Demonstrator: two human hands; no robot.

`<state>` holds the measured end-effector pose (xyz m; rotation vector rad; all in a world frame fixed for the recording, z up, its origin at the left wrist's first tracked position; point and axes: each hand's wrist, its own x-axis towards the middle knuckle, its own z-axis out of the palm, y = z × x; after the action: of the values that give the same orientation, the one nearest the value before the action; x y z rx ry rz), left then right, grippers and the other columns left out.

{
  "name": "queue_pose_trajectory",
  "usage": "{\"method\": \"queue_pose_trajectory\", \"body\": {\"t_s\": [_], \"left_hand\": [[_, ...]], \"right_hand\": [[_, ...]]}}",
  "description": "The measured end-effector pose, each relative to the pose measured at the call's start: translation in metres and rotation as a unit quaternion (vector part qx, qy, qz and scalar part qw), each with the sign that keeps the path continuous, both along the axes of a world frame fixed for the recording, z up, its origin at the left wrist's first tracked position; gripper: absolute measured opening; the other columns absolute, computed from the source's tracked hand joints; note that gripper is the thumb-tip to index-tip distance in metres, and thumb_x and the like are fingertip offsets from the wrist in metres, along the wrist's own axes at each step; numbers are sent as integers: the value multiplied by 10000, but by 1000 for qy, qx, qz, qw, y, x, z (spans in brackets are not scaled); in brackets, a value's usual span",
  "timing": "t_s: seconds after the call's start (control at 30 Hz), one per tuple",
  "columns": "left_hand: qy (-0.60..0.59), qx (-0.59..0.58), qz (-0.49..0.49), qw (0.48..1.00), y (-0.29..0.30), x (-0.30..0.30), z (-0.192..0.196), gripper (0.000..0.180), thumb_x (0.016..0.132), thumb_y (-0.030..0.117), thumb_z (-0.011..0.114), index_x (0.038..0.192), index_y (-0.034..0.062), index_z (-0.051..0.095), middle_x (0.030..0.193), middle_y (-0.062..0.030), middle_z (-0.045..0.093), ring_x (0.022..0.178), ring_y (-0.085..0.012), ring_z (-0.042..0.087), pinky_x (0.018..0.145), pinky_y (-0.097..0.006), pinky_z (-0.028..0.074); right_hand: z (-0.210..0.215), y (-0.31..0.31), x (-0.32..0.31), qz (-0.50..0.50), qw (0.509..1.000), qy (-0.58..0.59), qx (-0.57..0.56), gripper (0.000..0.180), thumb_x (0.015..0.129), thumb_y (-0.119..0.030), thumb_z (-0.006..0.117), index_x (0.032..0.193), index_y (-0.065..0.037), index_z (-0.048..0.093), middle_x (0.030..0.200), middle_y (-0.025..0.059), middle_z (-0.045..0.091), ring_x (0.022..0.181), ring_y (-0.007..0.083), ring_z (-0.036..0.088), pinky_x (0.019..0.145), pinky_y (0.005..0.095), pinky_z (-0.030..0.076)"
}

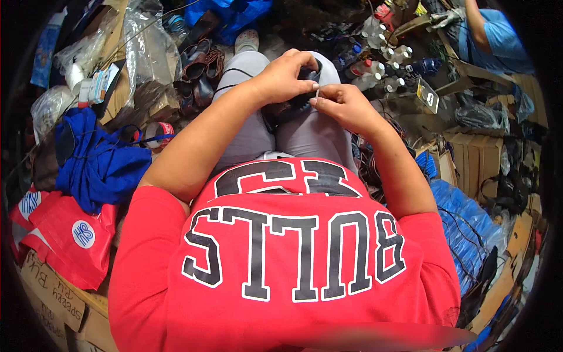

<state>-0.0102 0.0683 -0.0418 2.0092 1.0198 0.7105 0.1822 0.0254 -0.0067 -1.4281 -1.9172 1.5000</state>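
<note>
Between my knees rests a black shoe (287,112), partly covered by my hands. My left hand (285,77) is closed over its upper part, fingers curled round the far side and the thumb reaching toward my right hand. Close against it, my right hand (347,105) pinches thumb and forefinger together at the shoe's edge. A thin pale bit shows between the two hands, too small to name. A thin black cord (233,70) loops over my left knee toward the shoe.
Dark shoes (202,88) lie left of my legs, near a blue cloth (97,155) and a red bag (73,234). Several bottles (375,73) stand beyond my right knee. Cardboard boxes (475,155) and blue plastic (454,223) fill the right. Another person's blue sleeve (505,41) shows far right.
</note>
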Motion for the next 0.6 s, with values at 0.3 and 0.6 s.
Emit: {"method": "queue_pose_trajectory", "body": {"t_s": [0.3,0.6], "left_hand": [[-14,-83,0,996,11,5,0,302,740,173,751,946,37,577,977,-72,550,934,-172,520,843,-302,409],[0,-209,-163,964,31,-15,26,268,788,125,698,1043,46,674,999,-36,662,990,-142,575,936,-289,419]], "right_hand": [[51,-31,33,-74,987,143,20,192,825,-140,646,700,-23,560,575,-44,419,553,45,389,484,230,307],[34,-15,19,11,974,-95,203,196,795,-69,630,974,-96,707,772,100,568,701,231,583,632,319,461]]}}
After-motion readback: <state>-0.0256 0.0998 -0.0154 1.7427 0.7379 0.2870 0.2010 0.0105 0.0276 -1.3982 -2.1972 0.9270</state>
